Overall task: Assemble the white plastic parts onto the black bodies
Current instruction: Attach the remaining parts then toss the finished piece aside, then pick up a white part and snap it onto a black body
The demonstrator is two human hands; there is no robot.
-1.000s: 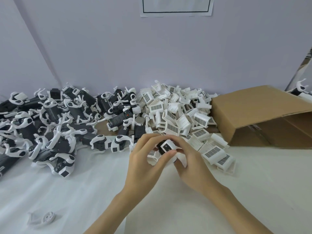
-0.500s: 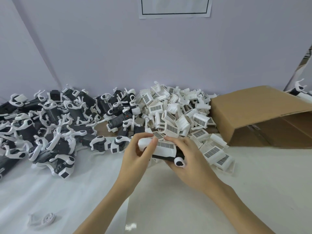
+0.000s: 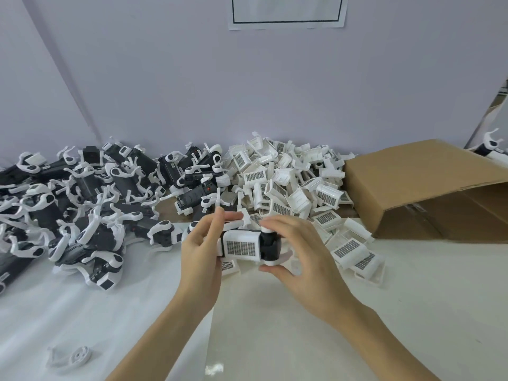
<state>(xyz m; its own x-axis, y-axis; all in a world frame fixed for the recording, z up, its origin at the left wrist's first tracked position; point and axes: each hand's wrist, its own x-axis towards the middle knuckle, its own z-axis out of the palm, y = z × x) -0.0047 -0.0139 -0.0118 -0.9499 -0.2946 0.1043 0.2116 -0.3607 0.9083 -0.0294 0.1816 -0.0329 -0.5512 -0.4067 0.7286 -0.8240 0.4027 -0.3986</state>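
Both hands hold one black body (image 3: 270, 244) above the white table, just in front of the piles. A white grille part (image 3: 242, 246) sits on its left half. My left hand (image 3: 203, 251) grips the left end, fingers behind and thumb on top. My right hand (image 3: 299, 251) pinches the right end, where a white arm piece sticks out, between fingertips above and thumb below. A heap of loose white grille parts (image 3: 288, 185) lies behind the hands. Black bodies with white arms (image 3: 82, 204) are piled to the left.
An open cardboard box (image 3: 428, 188) lies on its side at the right. One loose white arm piece (image 3: 74, 358) lies near the front left of the white table (image 3: 302, 339). A wall with a paper sheet (image 3: 287, 12) rises behind the piles.
The body has turned in my hands so the grille part now faces me. My right hand has shifted from under the body to pinching its right end.
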